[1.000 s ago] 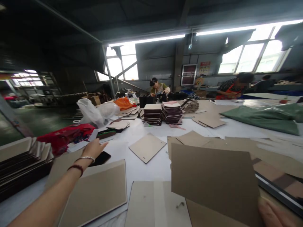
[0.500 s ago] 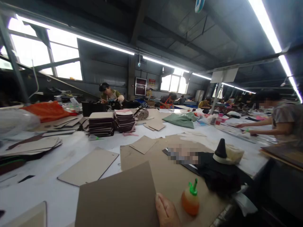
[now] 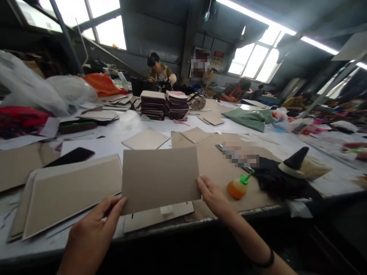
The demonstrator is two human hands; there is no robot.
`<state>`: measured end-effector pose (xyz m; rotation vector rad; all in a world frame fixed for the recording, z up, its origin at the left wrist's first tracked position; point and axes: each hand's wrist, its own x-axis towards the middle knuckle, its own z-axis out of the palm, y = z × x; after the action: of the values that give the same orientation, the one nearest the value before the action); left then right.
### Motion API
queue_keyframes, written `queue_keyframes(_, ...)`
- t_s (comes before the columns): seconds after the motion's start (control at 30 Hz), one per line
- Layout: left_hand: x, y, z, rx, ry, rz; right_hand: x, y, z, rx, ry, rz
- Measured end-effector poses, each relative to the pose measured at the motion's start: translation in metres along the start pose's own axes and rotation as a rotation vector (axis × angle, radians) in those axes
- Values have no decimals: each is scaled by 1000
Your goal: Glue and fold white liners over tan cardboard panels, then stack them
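A flat grey-brown cardboard sheet (image 3: 160, 179) is held up over the table's front edge, its broad face toward me. My left hand (image 3: 100, 221) pinches its lower left corner between thumb and fingers. On the right edge, my right hand (image 3: 210, 193) grips it with the thumb in front. Below the sheet, partly hidden by it, lies a pale panel (image 3: 146, 223) with a small white piece on it. A squeeze bottle (image 3: 237, 188) of orange liquid with a green spout stands right of my right hand. Larger boards (image 3: 71, 194) lie stacked beside my left hand.
A dark phone-like slab (image 3: 71, 156) lies behind the left boards. Two tall piles of panels (image 3: 153, 105) stand farther back. Black cloth (image 3: 272, 179) and a black cone (image 3: 295, 158) are at right. Several people work beyond, one person (image 3: 159, 70) behind the piles.
My view has swung left and down. My left hand has come into view, holding the sheet's left corner. The sheet is now raised between both hands; the right hand keeps its edge.
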<state>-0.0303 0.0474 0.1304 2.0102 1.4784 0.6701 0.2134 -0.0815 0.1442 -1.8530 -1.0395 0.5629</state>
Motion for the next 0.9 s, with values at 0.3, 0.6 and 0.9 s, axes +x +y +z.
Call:
queue_keyframes(0.3,-7,-1,6,-89,-128,-62,-2,31,16,0,-18,165)
queue_keyframes(0.6,5,-3,39,-534,-208,-44,24,5,-17,493,191,267)
queue_keyframes(0.9,-15,3,100,52,-201,672,20,1,-41,758,420,292)
